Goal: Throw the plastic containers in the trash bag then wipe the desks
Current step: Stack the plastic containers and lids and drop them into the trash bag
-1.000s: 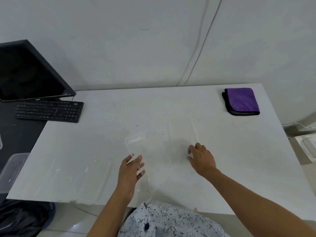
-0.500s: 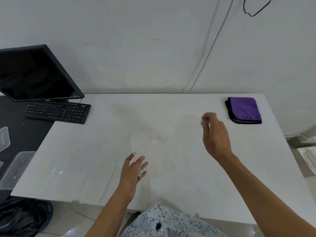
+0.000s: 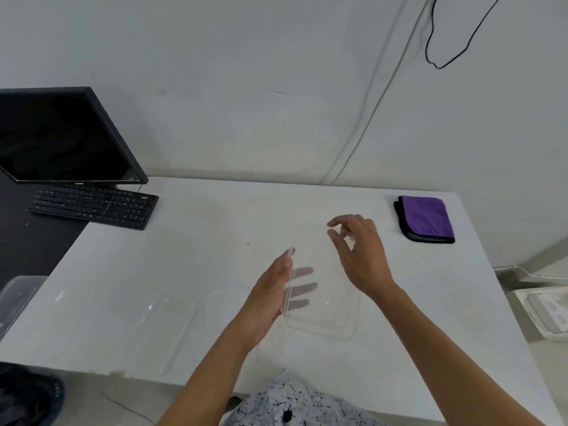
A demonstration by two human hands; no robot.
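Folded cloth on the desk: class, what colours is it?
The cloth is purple with black edging; head view.

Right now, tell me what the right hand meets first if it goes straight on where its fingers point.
Probably the clear container: its far corner lies just ahead of the right hand, though the plastic is too transparent to tell contact. Past it, the white desk runs to the wall.
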